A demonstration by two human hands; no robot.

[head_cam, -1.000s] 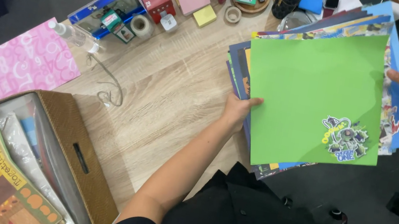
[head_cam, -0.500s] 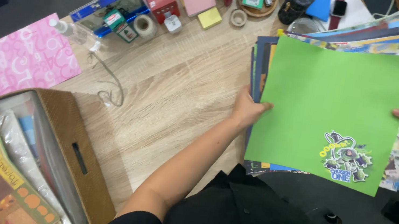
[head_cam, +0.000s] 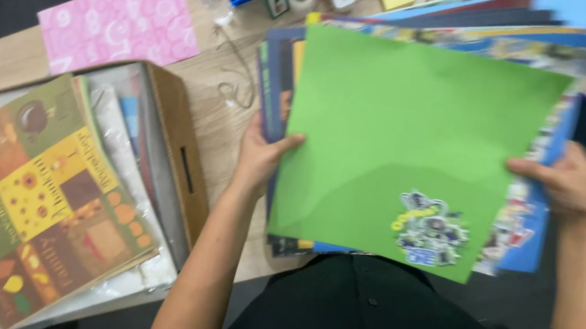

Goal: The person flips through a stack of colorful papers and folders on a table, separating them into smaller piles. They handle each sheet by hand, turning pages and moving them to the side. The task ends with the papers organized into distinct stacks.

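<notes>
- Green sheet sat on top of the paper stack, held out flat over your lap and the near edge of the wooden table.
- Your left hand pinched the stack's left edge, thumb lying across the green face and fingers tucked under, which I judged kept the loose sheets from sliding apart.
- Your right hand gripped the right edge the same way, thumb on top, so the stack stayed level between both hands.
- That top sheet looked smooth, matte and square-cut, with a small cartoon sticker cluster near its lower right corner.
- Below it, blue and printed sheets fanned out unevenly.
- To your left stood a cardboard box packed with patterned papers, an autumn-coloured sheet leaning on top.
- A pink patterned sheet lay flat at the table's far corner.
</notes>
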